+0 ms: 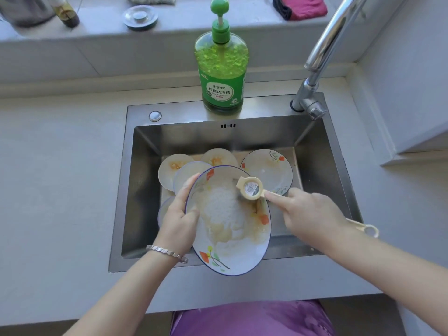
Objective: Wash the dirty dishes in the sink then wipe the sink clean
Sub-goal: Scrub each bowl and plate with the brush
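While the left grip [180,209] pinches the big flowered plate [232,241] by its rim, thumb on the foamy face and fingers tucked behind, that plate hangs tilted over the near side of the sink [322,166], lower edge jutting out past the front rim. The right grip [312,214] is wrapped round the handle of the dish brush [251,189], forefinger laid straight along it, head pressed to the upper part of the plate.

Now, the danger! One hand, one edge, and suds all over. A hard push from the brush up there could lever the plate round that pinch, and I'd say a slick rim slips easily. Straight below lie the other dirty dishes, a second flowered plate [269,170] and the small plates [169,170] with food scraps on them, so a drop likely means china on china and a chip.

Watch the overhang too: foam running down could drip onto the desk [60,178] edge or the purple clothing below rather than into the basin. I'd want the plate drawn further over the sink. And the soap bottle [221,76] stands on the back rim, so a wide swing of the handle could knock it.
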